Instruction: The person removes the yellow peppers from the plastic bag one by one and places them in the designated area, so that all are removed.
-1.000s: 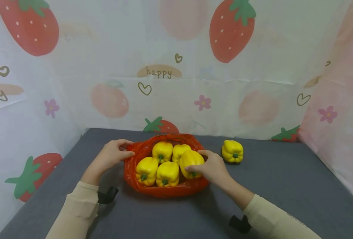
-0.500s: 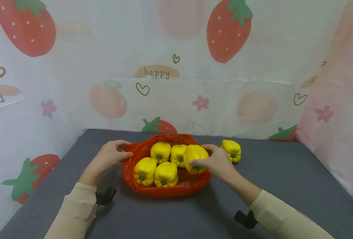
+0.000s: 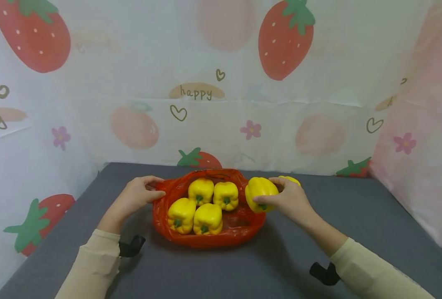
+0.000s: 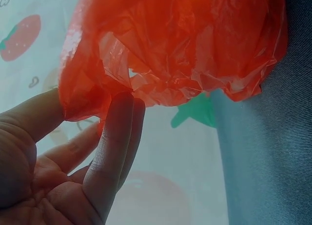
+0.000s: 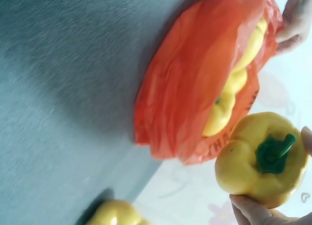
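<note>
Head view shows a dark grey desk (image 3: 213, 274) whose far edge runs along a pale printed backdrop (image 3: 150, 58), with more of the same sheeting rising past the left and right edges; the right side is tinted pink. Strawberries, faded round fruit, small purple flowers, outlined hearts and the word "happy" decorate it, and creases run across the back panel. The desk's covering has a fine woven look in both wrist views.

Near the middle of the far edge sits a red plastic bag (image 3: 213, 241), its mouth gaping upward, with four yellow peppers (image 3: 207, 218) inside, two behind and two in front. Dark lettering shows on it in the right wrist view. The left hand (image 3: 140, 194) pinches the bag's left rim between thumb and fingers. At the bag's right end, the right hand (image 3: 290, 199) grips another pepper (image 3: 260, 193) by its sides, raised off the desk, green stem toward the wrist camera; whether it touches the rim I cannot tell.

Mostly hidden behind that hand, a loose pepper (image 3: 291, 180) lies by the far edge, between the bag and the far right corner. Cream sleeves (image 3: 94, 257) reach in from the near edge.
</note>
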`<state>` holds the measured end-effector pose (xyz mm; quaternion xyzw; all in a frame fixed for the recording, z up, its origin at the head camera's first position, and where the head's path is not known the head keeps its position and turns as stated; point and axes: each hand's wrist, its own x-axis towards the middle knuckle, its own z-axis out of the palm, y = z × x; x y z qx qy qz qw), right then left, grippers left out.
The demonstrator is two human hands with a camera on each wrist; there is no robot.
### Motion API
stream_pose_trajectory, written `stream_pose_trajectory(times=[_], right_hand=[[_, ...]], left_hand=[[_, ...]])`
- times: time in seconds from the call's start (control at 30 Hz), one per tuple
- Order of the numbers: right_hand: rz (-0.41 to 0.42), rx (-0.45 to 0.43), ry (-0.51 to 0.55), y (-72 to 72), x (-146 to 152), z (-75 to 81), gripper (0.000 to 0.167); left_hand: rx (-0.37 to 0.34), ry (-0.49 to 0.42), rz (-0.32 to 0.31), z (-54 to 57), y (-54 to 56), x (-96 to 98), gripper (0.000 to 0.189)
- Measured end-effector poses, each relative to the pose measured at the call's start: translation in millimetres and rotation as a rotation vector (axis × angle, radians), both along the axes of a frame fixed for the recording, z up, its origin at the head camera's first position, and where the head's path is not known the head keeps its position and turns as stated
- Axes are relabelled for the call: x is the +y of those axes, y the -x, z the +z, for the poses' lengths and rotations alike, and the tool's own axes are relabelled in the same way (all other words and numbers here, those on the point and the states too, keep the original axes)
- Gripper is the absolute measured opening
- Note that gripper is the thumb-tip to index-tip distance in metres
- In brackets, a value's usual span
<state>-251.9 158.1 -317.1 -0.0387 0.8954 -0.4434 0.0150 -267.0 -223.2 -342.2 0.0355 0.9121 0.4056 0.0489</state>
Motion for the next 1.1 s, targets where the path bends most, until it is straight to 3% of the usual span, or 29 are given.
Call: stream_pose_trajectory(times=[0.8,1.1], right_hand=[[-0.044,-0.034,-0.081,2.7,69,9.2,0.094],[-0.035,-0.018,-0.113,7.2,89,13.4,0.088]], left_hand=[[0.006,-0.01,-0.007,-0.6,0.8,-0.4,0.049],[0.0,0.0,0.001,1.7,-0.6,2.0,0.049]])
